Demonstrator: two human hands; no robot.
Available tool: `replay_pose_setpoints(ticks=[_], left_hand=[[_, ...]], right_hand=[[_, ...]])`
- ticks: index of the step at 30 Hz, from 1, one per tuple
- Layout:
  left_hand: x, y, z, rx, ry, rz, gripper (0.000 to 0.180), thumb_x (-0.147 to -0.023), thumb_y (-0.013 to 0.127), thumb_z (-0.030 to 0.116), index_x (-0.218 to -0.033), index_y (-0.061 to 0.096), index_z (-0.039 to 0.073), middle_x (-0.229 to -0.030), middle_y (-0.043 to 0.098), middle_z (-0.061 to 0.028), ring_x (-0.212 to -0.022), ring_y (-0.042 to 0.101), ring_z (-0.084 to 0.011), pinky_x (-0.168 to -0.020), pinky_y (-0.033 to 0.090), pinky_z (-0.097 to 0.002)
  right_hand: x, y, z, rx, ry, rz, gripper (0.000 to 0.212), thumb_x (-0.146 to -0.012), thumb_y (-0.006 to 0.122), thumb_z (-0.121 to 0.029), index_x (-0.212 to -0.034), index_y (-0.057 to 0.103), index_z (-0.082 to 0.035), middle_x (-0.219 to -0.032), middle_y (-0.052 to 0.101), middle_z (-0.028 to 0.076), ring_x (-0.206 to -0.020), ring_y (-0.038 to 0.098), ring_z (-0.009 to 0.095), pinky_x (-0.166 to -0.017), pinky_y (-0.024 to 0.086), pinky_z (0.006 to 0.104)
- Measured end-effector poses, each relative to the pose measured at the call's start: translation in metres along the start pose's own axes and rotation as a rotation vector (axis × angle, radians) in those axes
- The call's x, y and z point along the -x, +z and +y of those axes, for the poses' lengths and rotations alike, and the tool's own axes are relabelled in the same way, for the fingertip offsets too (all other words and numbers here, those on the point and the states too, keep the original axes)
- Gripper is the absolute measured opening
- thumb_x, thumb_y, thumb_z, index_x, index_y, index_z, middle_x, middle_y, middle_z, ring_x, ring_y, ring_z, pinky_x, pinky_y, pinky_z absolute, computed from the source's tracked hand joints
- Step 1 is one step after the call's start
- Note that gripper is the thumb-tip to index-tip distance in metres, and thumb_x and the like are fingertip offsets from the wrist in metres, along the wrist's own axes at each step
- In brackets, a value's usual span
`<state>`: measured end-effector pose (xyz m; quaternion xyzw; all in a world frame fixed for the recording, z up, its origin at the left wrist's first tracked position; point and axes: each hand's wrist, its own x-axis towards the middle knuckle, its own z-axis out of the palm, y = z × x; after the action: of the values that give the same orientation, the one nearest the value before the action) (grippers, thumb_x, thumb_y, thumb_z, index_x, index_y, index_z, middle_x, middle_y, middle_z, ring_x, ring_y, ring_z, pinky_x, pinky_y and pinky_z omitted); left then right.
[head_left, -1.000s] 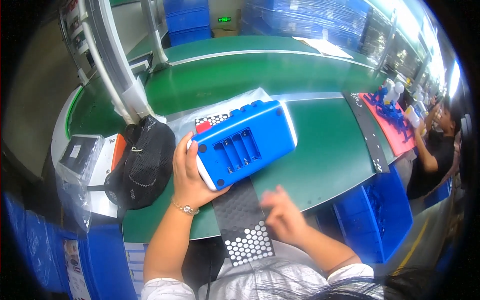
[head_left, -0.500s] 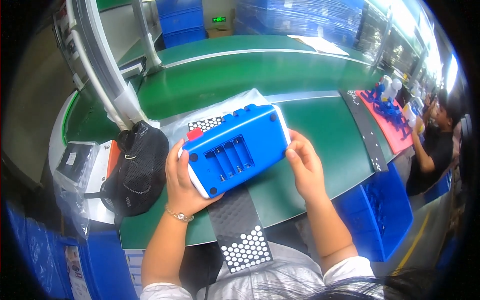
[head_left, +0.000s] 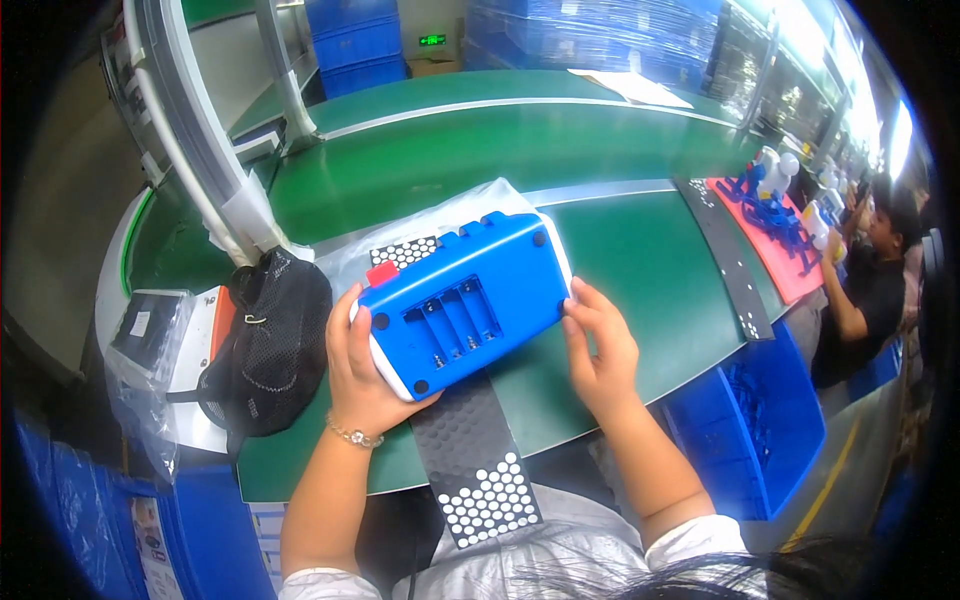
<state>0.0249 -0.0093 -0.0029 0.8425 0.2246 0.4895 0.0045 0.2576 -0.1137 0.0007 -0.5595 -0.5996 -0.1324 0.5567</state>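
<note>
Jutting off the near side of the table (head_left: pixel 650 240), a dotted strip (head_left: pixel 462 435) runs under the case (head_left: pixel 528 292), held tilted above it. The left hand (head_left: pixel 360 378) grips its left end; the right hand (head_left: pixel 604 358) touches its right end, whether gripping I can't tell. Leftward sits a bag (head_left: pixel 278 350); far back, crates (head_left: pixel 360 62).

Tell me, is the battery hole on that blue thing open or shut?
Open. No cover lies over the battery compartment of the blue device, so its empty slots and metal contacts show.

Black mesh bag (head_left: pixel 275 350); blue crates (head_left: pixel 355 55)
</note>
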Motion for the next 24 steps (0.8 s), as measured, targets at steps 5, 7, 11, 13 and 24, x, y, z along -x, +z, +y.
replay_pose_setpoints(ticks=[5,7,11,13,24], left_hand=[[0.001,0.000,-0.002,0.004,0.012,-0.008,0.122,-0.042,0.085,0.029,-0.138,0.012,0.018,-0.132,0.029,-0.0227,-0.116,0.038,-0.0392,-0.094,0.036,-0.0465],[0.001,0.000,-0.001,0.001,0.005,-0.006,0.121,-0.042,0.085,0.029,-0.138,0.012,0.018,-0.132,0.030,-0.0227,-0.116,0.038,-0.0392,-0.094,0.036,-0.0465],[0.003,0.000,-0.004,-0.017,-0.003,-0.004,0.121,-0.042,0.085,0.031,-0.138,0.012,0.018,-0.132,0.030,-0.0228,-0.117,0.038,-0.0393,-0.094,0.036,-0.0468],[0.003,0.000,-0.004,-0.025,0.014,0.001,0.120,-0.043,0.085,0.031,-0.138,0.012,0.018,-0.132,0.030,-0.0229,-0.117,0.038,-0.0394,-0.094,0.035,-0.0472],[0.004,0.003,-0.011,-0.007,0.120,0.009,0.108,-0.049,0.081,0.029,-0.136,0.018,0.021,-0.129,0.034,-0.0216,-0.114,0.041,-0.0397,-0.091,0.036,-0.0495]], right_hand=[[0.006,0.000,0.006,0.043,-0.030,-0.003,0.013,-0.080,0.060,-0.003,-0.092,0.060,-0.002,-0.107,0.059,0.019,-0.100,0.058,0.029,-0.084,0.046,0.0344],[0.005,-0.002,0.014,-0.251,0.174,-0.046,0.022,-0.082,0.058,-0.009,-0.103,0.058,-0.001,-0.113,0.057,0.017,-0.107,0.054,0.026,-0.090,0.042,0.0337],[-0.016,-0.001,0.008,-0.846,0.573,0.053,0.039,-0.084,0.056,-0.015,-0.119,0.049,0.000,-0.122,0.052,0.013,-0.113,0.049,0.022,-0.095,0.036,0.0327],[-0.021,-0.003,0.015,-0.945,0.635,-0.272,0.053,-0.085,0.056,-0.016,-0.131,0.037,0.002,-0.127,0.047,0.011,-0.115,0.046,0.020,-0.097,0.034,0.0321],[-0.017,0.003,0.040,-1.043,0.682,-0.334,0.062,-0.091,0.039,-0.047,-0.129,0.039,0.002,-0.127,0.048,0.014,-0.113,0.048,0.023,-0.096,0.036,0.0349]])
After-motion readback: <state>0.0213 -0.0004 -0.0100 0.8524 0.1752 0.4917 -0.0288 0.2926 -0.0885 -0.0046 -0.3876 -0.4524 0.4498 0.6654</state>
